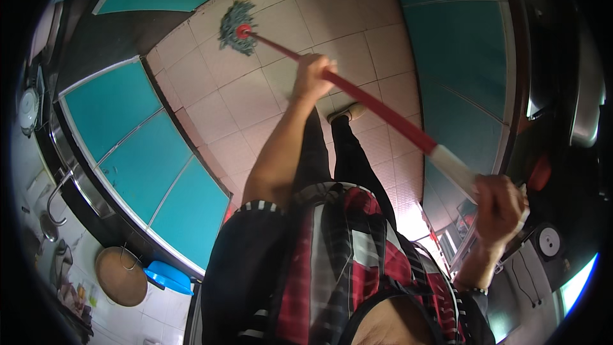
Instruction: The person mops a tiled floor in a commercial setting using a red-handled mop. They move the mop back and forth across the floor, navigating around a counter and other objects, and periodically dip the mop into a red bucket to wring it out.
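Both hands grip a mop with a red pole. My left hand is wrapped around the thinner middle of the pole. My right hand holds the upper end, just past a white grip section; it looks slightly blurred. At the far end, the grey-green mop head with its red hub lies spread on the tiled floor, close to the dark base of the cabinets. The pole slants across in front of my body, from upper left to lower right.
Teal cabinets line the left, with more teal cabinets on the right. A sink faucet, a round brown board and a blue plastic basin are at the left. My shoe stands on the tiles.
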Motion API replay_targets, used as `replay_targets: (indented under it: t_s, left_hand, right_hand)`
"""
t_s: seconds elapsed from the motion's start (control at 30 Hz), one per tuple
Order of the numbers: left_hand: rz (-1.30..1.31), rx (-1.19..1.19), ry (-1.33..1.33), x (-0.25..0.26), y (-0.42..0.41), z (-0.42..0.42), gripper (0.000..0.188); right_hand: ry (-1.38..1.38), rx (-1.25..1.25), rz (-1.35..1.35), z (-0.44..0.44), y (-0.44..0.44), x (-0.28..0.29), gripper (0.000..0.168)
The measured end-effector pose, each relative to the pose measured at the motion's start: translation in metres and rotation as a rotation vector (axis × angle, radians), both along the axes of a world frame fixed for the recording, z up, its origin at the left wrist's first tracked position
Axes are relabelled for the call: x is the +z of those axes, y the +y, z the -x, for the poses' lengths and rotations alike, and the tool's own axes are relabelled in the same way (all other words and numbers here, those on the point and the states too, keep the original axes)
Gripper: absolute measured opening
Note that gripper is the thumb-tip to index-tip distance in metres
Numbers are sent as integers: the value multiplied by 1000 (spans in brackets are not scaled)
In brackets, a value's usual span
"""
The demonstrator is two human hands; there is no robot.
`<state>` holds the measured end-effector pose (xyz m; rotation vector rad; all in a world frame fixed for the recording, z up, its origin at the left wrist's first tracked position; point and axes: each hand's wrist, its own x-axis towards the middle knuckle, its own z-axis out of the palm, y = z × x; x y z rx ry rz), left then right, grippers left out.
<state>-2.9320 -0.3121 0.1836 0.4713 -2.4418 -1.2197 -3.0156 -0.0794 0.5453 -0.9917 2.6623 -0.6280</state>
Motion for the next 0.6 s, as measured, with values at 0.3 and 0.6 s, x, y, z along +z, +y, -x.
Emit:
replay_targets:
  t_s: [0.3, 0.6]
  left_hand:
    - [277, -34, -587, -52, -82, -127, 20]
    - [33, -368, -289, -26, 110, -12, 13]
  right_hand:
    - [-480, -141, -82, -58, -43, -118, 14]
    - [-201, -790, -285, -31, 128, -36, 16]
